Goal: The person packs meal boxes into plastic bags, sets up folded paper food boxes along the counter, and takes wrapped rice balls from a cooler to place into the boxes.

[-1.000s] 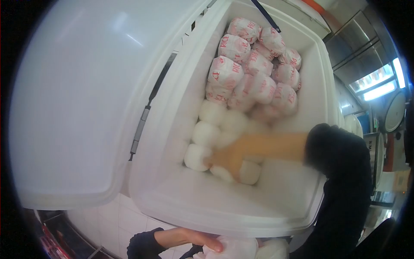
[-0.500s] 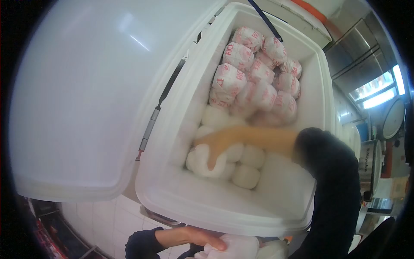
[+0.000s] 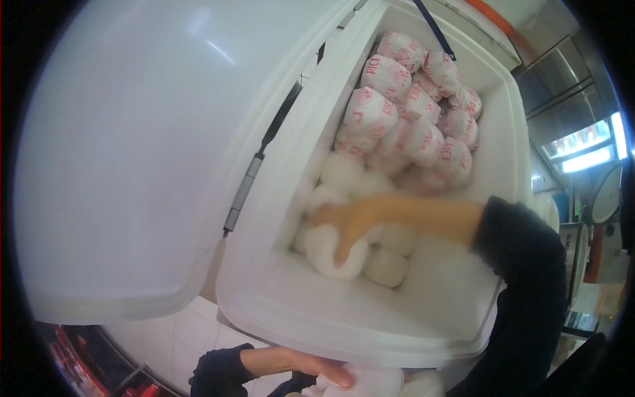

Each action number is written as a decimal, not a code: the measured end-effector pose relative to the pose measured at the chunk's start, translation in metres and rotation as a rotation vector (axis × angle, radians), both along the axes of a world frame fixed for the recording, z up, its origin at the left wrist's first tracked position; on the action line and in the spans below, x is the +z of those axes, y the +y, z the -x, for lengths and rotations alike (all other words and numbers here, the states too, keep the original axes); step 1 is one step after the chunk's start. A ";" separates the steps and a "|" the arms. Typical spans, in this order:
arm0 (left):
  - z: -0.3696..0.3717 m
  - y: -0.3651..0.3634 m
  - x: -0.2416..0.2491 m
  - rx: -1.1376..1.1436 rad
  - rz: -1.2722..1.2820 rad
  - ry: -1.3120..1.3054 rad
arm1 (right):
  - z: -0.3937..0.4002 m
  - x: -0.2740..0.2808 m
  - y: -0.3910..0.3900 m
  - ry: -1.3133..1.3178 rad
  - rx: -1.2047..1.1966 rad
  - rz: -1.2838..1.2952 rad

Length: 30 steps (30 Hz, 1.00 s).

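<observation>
Reaching into a white cooler [image 3: 436, 317], my right hand [image 3: 350, 221] is wrapped over a plain white wrapped bundle [image 3: 334, 251] at the lower left of the stack. More plain white bundles [image 3: 387, 266] sit beside and under it. Farther back are several bundles in paper printed with red letters [image 3: 370, 112]. Below the cooler's near edge, my left hand [image 3: 324, 370] holds a white bundle [image 3: 370, 382] with the thumb over it; its other fingers are hidden. Another white bundle [image 3: 424, 384] lies right of that one.
The cooler's white lid [image 3: 132, 165] stands open at the left, with a dark strap [image 3: 436, 30] at the far end. Metal cabinets [image 3: 562, 86] and a round pan or lid [image 3: 607, 193] are at the right. Tiled floor [image 3: 165, 337] shows at the lower left.
The view has shifted, so the cooler appears farther right. My right hand stays on the white bundle, which sits slightly apart from its earlier neighbours. My left hand keeps its hold.
</observation>
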<state>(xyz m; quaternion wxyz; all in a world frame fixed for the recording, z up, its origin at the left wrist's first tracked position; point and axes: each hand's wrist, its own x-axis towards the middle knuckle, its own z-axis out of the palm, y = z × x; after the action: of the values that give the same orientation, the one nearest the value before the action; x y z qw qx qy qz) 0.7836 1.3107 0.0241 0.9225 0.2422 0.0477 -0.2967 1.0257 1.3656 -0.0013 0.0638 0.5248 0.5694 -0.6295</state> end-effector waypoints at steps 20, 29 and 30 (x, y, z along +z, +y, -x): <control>0.001 0.007 0.004 0.013 0.027 0.019 | -0.050 0.025 0.034 0.110 0.178 0.216; -0.006 0.004 0.012 0.033 0.106 0.053 | -0.018 0.015 0.020 -0.292 0.203 -0.103; -0.006 0.004 0.013 0.022 0.099 0.046 | -0.016 0.015 0.020 -0.268 0.208 -0.093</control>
<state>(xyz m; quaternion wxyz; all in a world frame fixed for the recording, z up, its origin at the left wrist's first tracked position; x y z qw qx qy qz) 0.7896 1.3152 0.0371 0.9351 0.1891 0.0569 -0.2942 1.0421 1.3854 0.0133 0.1796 0.5446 0.6355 -0.5170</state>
